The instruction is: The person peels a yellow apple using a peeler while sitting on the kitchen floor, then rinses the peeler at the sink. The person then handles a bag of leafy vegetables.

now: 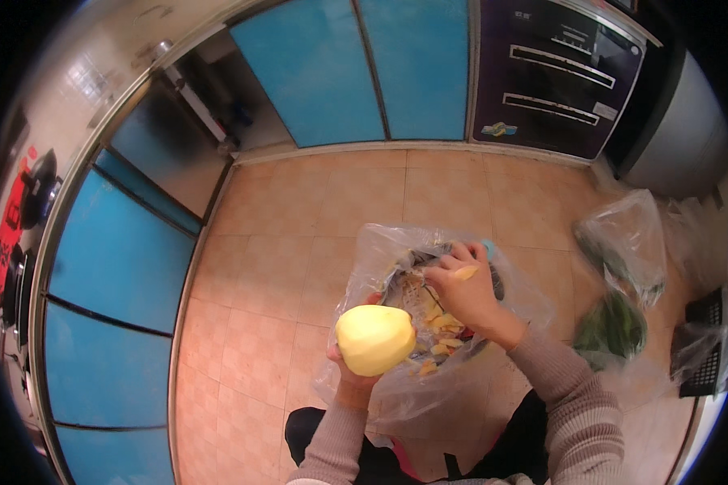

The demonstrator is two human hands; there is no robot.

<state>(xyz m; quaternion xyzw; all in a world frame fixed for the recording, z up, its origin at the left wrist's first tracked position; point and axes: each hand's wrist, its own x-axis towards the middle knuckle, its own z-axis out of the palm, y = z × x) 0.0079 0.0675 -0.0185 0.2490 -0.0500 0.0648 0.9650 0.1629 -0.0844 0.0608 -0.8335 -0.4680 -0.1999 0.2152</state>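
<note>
My left hand (364,377) is wrapped around a large, pale yellow peeled potato (376,341) from below and behind. The potato's surface is smooth, with faint flat facets. To its right, my right hand (464,294) hovers over a waste bin lined with a clear plastic bag (394,394). Its fingers are curled, and whatever may lie inside them is hidden. A strip of peel (466,273) rests on the back of this hand. Inside the bin lie several yellow-brown peelings (446,324) among other scraps.
Tiled floor (267,273) surrounds the bin. At right are clear bags, one holding green leafy vegetables (613,327), and a black plastic basket (697,345). Blue cabinet doors (321,73) and a dark built-in appliance (558,79) line the far side. A counter with a stove (21,291) runs along the left.
</note>
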